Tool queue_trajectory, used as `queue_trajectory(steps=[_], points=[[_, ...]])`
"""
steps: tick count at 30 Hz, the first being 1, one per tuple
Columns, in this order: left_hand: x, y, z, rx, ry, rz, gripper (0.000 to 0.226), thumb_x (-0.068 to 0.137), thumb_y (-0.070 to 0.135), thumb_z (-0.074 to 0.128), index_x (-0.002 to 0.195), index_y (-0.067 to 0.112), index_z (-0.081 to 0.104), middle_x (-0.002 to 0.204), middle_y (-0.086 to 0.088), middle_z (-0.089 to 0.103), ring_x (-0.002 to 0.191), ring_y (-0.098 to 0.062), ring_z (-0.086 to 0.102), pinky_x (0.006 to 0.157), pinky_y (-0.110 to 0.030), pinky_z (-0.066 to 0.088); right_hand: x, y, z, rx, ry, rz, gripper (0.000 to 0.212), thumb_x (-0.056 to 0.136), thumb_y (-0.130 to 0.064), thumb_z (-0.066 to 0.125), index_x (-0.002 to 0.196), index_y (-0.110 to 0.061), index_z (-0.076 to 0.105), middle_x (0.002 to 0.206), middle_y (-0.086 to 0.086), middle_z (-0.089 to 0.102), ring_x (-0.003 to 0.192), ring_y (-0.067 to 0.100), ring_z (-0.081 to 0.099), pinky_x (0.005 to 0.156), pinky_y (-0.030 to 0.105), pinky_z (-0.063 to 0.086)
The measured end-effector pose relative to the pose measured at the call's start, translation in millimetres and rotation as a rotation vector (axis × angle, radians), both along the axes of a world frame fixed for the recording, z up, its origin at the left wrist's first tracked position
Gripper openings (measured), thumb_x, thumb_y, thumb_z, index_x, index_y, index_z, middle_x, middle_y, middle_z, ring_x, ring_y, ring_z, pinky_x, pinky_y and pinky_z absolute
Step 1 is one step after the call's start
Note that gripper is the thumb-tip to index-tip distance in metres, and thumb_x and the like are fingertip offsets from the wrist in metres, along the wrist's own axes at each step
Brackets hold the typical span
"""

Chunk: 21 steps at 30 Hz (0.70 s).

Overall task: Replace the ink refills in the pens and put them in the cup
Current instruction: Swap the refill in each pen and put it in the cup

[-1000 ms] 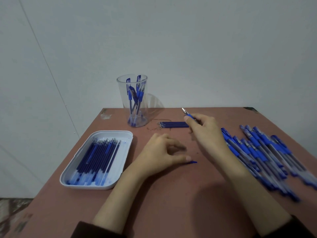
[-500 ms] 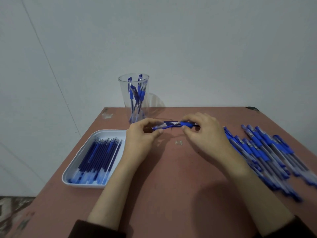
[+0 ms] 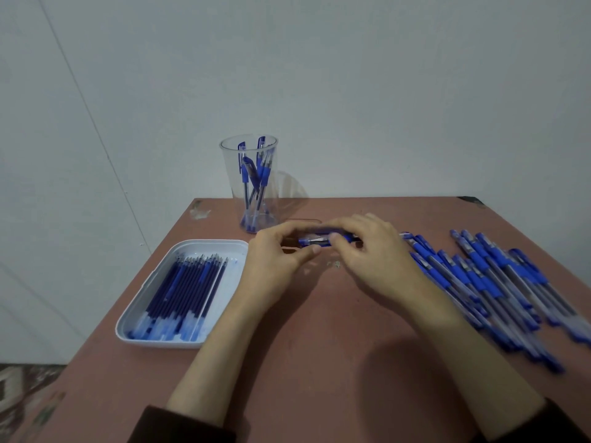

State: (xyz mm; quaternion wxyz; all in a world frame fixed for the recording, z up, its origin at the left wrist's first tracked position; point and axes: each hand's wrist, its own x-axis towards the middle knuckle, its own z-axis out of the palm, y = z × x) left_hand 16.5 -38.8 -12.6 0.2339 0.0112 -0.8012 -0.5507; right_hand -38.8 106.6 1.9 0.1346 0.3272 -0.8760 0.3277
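A blue pen (image 3: 315,241) lies level between both hands above the middle of the table. My left hand (image 3: 275,266) pinches its left end with thumb and fingers. My right hand (image 3: 374,254) covers and grips its right part. Behind them a clear plastic cup (image 3: 248,183) stands upright with several blue pens inside. A white tray (image 3: 236,247) of blue ink refills sits at the left. Many blue pens (image 3: 486,282) lie in a pile at the right.
The reddish table (image 3: 319,362) ends at a pale wall behind the cup. Small bits of debris (image 3: 335,264) lie under my right hand. A few loose refills behind my hands are mostly hidden. Patterned floor (image 3: 19,388) shows at the lower left.
My right hand held a pen part alone while the left rested on the table. Both hands then met on one pen and have drawn closer together along it.
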Motion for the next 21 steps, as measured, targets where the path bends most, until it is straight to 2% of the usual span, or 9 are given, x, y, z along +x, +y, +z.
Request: queue_trajectory(steps=[2,4,7,9,12,16,21], points=[[2.0,2.4,1.7,0.033,0.042,-0.030,0.033,0.077,0.000,0.073,0.103,0.020,0.071,0.091,0.003,0.074,0.083,-0.010,0.068,0.078,-0.021,0.054,4.0,-0.5,0.5,0.028,0.002,-0.024,0.052,0.083,-0.071,0.038,0.112,-0.038,0.066,0.093,-0.017,0.066,0.084,0.005,0.044,0.084,0.032,0.035],[3.5,4.5,2.9,0.094,0.062,-0.069,0.037,0.076,-0.005,0.072,0.105,0.018,0.069,0.091,0.000,0.074,0.087,-0.010,0.069,0.079,-0.020,0.053,8.0,-0.2,-0.3,0.035,-0.013,-0.035,0.057,0.077,-0.081,0.038,0.109,-0.041,0.065,0.082,-0.020,0.064,0.082,0.003,0.047,0.080,0.030,0.031],[4.7,7.0,3.7,0.143,0.067,-0.115,0.040,0.074,-0.006,0.074,0.107,0.015,0.068,0.093,-0.002,0.074,0.088,-0.011,0.070,0.080,-0.022,0.054,7.0,-1.8,-1.6,-0.069,-0.059,-0.030,0.053,0.072,-0.080,0.044,0.092,-0.039,0.070,0.064,-0.015,0.062,0.075,0.006,0.056,0.077,0.032,0.040],[5.0,7.9,3.8,0.148,0.063,-0.116,0.042,0.073,-0.005,0.075,0.109,0.016,0.068,0.093,-0.003,0.074,0.085,-0.011,0.068,0.077,-0.023,0.055,4.9,-2.1,-1.9,-0.137,-0.077,-0.037,0.054,0.070,-0.079,0.043,0.086,-0.035,0.071,0.066,-0.013,0.066,0.073,0.007,0.060,0.078,0.038,0.047],[3.7,8.0,3.3,0.132,0.067,-0.079,0.046,0.071,-0.004,0.076,0.110,0.020,0.067,0.095,0.002,0.072,0.084,-0.004,0.066,0.073,-0.017,0.051,4.7,-2.5,-0.6,-0.212,-0.043,-0.096,0.049,0.073,-0.073,0.044,0.080,-0.031,0.070,0.065,-0.013,0.067,0.067,0.005,0.061,0.069,0.032,0.048],[1.5,5.1,2.9,0.172,0.079,-0.037,0.046,0.072,-0.006,0.075,0.105,0.025,0.065,0.087,0.010,0.071,0.075,0.000,0.063,0.069,-0.014,0.049,10.4,-1.5,2.4,-0.266,0.083,-0.183,0.055,0.072,-0.072,0.037,0.085,-0.031,0.071,0.061,-0.015,0.066,0.060,0.004,0.060,0.067,0.028,0.046],[-0.2,4.1,0.3,0.186,0.100,-0.023,0.044,0.073,-0.005,0.075,0.104,0.024,0.066,0.082,0.011,0.072,0.072,0.000,0.063,0.067,-0.014,0.049,11.0,-1.4,1.4,-0.279,0.117,-0.150,0.051,0.073,-0.069,0.039,0.087,-0.030,0.069,0.044,-0.018,0.049,0.046,0.003,0.051,0.065,0.030,0.046]])
